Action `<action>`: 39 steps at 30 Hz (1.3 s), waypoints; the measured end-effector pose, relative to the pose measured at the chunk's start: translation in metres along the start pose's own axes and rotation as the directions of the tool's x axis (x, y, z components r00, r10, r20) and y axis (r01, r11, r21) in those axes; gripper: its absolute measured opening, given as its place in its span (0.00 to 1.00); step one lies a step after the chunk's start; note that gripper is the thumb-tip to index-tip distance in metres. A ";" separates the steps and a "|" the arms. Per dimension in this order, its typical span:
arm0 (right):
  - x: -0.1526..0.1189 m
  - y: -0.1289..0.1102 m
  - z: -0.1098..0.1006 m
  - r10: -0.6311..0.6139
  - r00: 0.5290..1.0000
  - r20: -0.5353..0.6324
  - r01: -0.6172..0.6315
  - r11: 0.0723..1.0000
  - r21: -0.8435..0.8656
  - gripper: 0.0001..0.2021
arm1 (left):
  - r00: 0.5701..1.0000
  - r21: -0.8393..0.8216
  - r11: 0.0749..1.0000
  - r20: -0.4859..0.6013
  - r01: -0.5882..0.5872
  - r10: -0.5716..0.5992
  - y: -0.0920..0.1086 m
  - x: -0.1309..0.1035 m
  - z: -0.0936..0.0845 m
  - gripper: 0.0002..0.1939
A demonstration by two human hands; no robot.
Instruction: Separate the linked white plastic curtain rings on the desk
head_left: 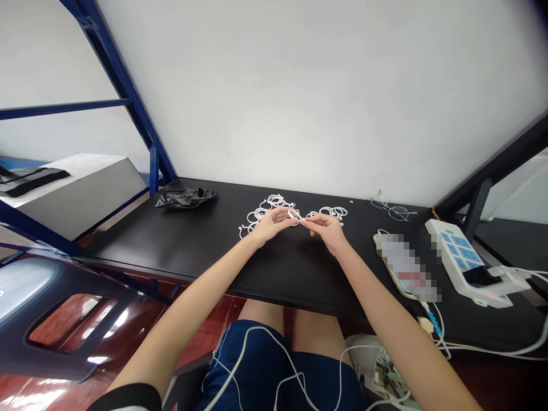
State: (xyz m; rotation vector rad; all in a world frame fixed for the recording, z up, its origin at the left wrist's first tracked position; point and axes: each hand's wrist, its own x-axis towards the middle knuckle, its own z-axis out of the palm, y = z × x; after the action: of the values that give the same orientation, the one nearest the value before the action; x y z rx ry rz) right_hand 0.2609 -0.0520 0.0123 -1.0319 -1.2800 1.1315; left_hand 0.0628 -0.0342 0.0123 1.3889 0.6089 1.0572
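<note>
Above the black table, both my hands meet at one thin white ring with a short tail. My left hand pinches the ring's curved side, fingers closed around it. My right hand grips the tail between thumb and fingertips. Behind my left hand lies a loose pile of similar white rings, some with small knobs at their ends. A smaller group of white rings lies just behind my right hand. What the rings are made of is too small to make out.
A crumpled black plastic bag lies at the table's left. To the right are eyeglasses, a phone on a cable and a white power strip with plugs. White cables cross my lap. A pale wall stands behind.
</note>
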 end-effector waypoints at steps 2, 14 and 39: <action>-0.001 -0.001 0.001 0.004 1.000 0.007 -0.004 1.000 -0.002 0.12 | 1.000 0.032 0.999 -0.016 0.022 -0.021 0.002 0.000 0.000 0.20; -0.003 -0.007 0.004 0.069 0.997 0.031 -0.069 0.998 0.002 0.14 | 0.997 0.049 0.997 -0.038 0.066 -0.065 0.007 -0.001 0.001 0.18; -0.001 0.001 0.001 -0.004 1.000 0.011 0.005 0.998 -0.064 0.15 | 0.997 0.088 0.993 -0.029 0.075 -0.073 0.013 -0.004 0.002 0.19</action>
State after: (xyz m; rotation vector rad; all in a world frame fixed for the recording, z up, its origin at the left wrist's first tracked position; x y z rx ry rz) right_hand 0.2596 -0.0524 0.0113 -1.0705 -1.3339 1.1009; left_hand 0.0602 -0.0404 0.0244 1.4209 0.7282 1.0002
